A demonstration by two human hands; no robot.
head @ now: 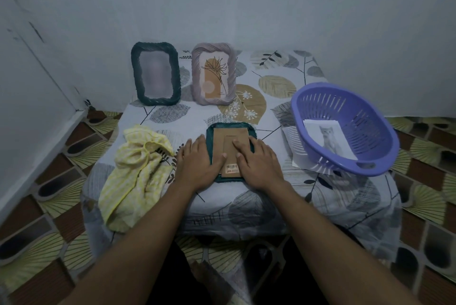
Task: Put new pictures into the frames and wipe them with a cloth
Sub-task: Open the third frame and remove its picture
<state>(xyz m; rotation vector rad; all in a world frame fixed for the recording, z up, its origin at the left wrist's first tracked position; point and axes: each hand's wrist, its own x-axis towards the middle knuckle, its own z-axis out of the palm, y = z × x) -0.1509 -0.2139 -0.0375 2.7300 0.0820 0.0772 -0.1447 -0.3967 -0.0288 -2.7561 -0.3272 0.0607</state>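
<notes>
A dark green frame [230,127] lies face down at the table's near middle, its brown cardboard back [228,143] showing. My left hand [197,165] lies flat on the frame's left side, thumb on the cardboard. My right hand [256,160] presses flat on the right side, fingers on the backing. A second green frame [155,73] stands upright at the back left, and a pale mauve frame [214,73] with a plant picture stands beside it. A yellow cloth [134,176] lies crumpled left of my left hand. A cat picture [329,138] lies in the purple basket [345,129].
The low table wears a leaf-patterned cover [276,87] and stands against a grey wall. More paper [296,156] sticks out under the basket at the right. Patterned floor mat [49,181] surrounds the table on both sides.
</notes>
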